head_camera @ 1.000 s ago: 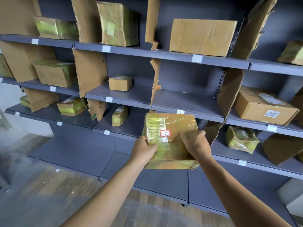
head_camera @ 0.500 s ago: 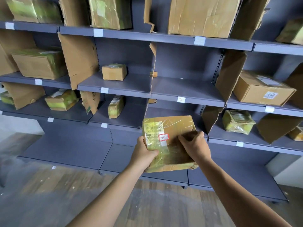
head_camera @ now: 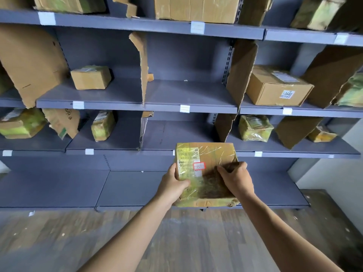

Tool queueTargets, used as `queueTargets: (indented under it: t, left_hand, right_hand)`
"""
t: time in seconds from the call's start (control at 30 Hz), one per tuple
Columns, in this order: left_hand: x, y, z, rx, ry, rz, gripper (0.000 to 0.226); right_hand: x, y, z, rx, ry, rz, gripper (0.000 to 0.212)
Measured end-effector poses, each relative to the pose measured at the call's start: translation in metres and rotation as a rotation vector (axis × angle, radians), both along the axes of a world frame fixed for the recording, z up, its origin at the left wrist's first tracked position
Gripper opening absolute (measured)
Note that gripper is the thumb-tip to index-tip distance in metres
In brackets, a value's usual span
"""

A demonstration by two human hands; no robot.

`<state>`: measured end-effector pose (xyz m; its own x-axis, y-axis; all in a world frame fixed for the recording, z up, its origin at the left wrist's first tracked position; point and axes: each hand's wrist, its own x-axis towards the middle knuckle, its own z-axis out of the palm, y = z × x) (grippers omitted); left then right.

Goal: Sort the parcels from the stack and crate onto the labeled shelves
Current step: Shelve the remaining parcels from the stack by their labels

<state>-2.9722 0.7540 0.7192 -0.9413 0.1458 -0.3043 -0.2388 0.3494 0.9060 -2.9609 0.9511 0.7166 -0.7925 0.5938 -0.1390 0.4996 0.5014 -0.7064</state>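
Parcel (head_camera: 206, 154) now lower against the shelves (head_camera: 137, 107) — labelled face up, top edge toward them, outline near square; left hand (head_camera: 172, 185) and right hand (head_camera: 238, 178) each with curled grip on opposite sides.

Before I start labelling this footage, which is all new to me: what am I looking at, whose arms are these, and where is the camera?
There is no machine here. A person wears a wide-angle camera on the head, looking forward and down, so the two bare arms are their own. The left hand and right hand grip a taped cardboard parcel by its sides. It bears a printed label and a red-edged sticker that seems to read 15. In front stand grey shelves, split into bays by cardboard dividers, with white tags on the edges. Several bays hold parcels, such as the box marked 0448.
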Motion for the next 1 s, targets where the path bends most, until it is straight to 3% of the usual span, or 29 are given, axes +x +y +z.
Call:
queueTargets:
  t: [0.2, 0.43, 0.67, 1.0]
  left_hand:
    - [-0.031, 0.053, -0.007, -0.047, -0.029, -0.022, 0.052]
    - [-0.062, 0.1, -0.028, -0.078, -0.068, 0.102, 0.03]
    - [-0.089, 0.115, -0.051, -0.109, -0.052, 0.108, 0.046]
    - [-0.161, 0.079, -0.085, -0.12, -0.077, 0.016, 0.068]
  right_hand:
    - [-0.022, 0.049, -0.011, -0.037, -0.008, -0.029, 0.054]
    - [-0.066, 0.099, -0.022, -0.054, 0.017, 0.025, 0.052]
    - [-0.099, 0.118, -0.043, -0.113, -0.057, 0.133, 0.052]
    - [-0.168, 0.097, -0.084, -0.233, -0.226, 0.246, 0.073]
